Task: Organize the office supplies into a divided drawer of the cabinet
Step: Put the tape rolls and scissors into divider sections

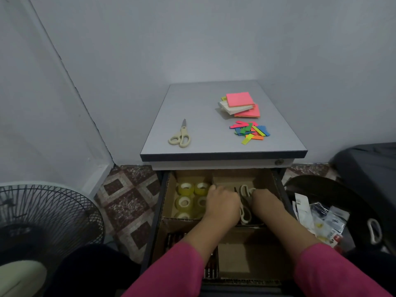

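Note:
The cabinet's drawer [165, 202] is pulled out, split by cardboard dividers. Several rolls of clear tape [186, 188] fill its left rear compartment. Cream-handled scissors [246, 207] lie in the middle compartment, between my two hands. My left hand [222, 203] and my right hand [266, 202] both reach into that compartment, fingers down and hidden; whether either holds the scissors does not show. On the cabinet top [203, 108] lie another pair of scissors [181, 136], a stack of sticky note pads [241, 105] and a pile of coloured page flags [249, 131].
A floor fan [42, 217] stands at the left. A dark bin [360, 215] with packaging sits right of the drawer. Dark pens [175, 239] lie in the drawer's front left compartment. Walls enclose the cabinet behind and to the left.

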{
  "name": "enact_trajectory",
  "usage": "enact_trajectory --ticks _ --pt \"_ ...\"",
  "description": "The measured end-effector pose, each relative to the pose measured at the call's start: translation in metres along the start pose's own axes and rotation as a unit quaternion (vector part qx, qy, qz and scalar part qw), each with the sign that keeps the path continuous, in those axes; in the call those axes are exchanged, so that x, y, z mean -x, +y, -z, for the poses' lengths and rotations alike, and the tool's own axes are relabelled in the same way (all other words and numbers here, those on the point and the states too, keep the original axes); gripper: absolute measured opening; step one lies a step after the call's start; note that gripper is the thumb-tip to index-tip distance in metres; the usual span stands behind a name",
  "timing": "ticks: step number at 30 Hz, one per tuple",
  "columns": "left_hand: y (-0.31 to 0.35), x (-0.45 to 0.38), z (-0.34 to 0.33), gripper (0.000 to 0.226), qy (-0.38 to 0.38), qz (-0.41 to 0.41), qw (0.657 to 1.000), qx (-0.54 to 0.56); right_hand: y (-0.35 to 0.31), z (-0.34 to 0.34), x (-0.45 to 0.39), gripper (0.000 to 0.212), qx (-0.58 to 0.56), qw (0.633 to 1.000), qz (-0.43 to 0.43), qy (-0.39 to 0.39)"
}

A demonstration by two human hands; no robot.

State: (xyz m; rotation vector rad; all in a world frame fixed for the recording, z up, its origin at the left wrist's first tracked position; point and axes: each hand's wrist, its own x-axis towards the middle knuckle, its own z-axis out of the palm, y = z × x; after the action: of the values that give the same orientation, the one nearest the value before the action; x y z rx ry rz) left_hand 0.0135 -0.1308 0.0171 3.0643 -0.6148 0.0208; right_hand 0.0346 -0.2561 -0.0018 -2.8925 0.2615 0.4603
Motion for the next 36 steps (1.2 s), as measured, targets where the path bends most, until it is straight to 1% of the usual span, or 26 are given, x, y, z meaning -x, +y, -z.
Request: enact_trajectory --ticks 8,11,13,16,18,20,22,25,27,31,36 --pt "0.005 -0.013 -0.006 0.016 -0.029 -0.019 0.999 -0.013 0.002 -0.001 -0.003 0.023 0.011 1.0 -0.019 0.014" --pt "0.011 -0.02 -0.009 0.015 -0.047 -0.032 0.998 -0.017 0.006 0.006 -0.007 0.019 0.004 1.0 -0.029 0.01" --pt "0.015 -0.023 -0.012 0.015 -0.062 -0.033 0.997 -0.006 0.009 0.012 -0.006 0.014 -0.004 0.999 -0.031 0.029" --pt "0.016 -0.024 -0.017 0.015 -0.094 -0.027 0.995 0.023 0.014 0.012 -0.005 0.015 -0.016 0.998 -0.023 0.065" --pt "0.016 -0.025 -0.018 0.015 -0.117 -0.026 0.992 0.032 0.015 0.009 -0.004 0.016 -0.012 0.998 -0.014 0.064" --pt "0.013 -0.026 -0.016 0.018 -0.122 -0.026 0.992 0.024 0.015 0.005 -0.002 0.017 -0.006 0.998 0.002 0.065" --pt "0.007 -0.025 -0.013 0.021 -0.081 -0.025 0.996 0.025 0.015 0.002 0.002 0.016 0.0 0.997 0.02 0.075" --pt "-0.008 -0.019 -0.011 0.026 0.045 0.0 0.997 0.061 0.014 -0.007 0.006 0.016 0.039 0.994 0.046 0.087" --pt "-0.02 -0.015 -0.014 0.027 0.1 0.028 0.989 0.105 0.012 -0.008 0.007 0.017 0.074 0.993 0.056 0.073" --pt "-0.027 -0.012 -0.023 0.027 0.093 0.033 0.984 0.145 0.008 -0.007 0.008 0.022 0.112 0.99 0.069 0.048" --pt "-0.025 -0.012 -0.025 0.028 0.093 0.035 0.983 0.157 0.011 -0.011 0.005 0.023 0.098 0.991 0.061 0.063"
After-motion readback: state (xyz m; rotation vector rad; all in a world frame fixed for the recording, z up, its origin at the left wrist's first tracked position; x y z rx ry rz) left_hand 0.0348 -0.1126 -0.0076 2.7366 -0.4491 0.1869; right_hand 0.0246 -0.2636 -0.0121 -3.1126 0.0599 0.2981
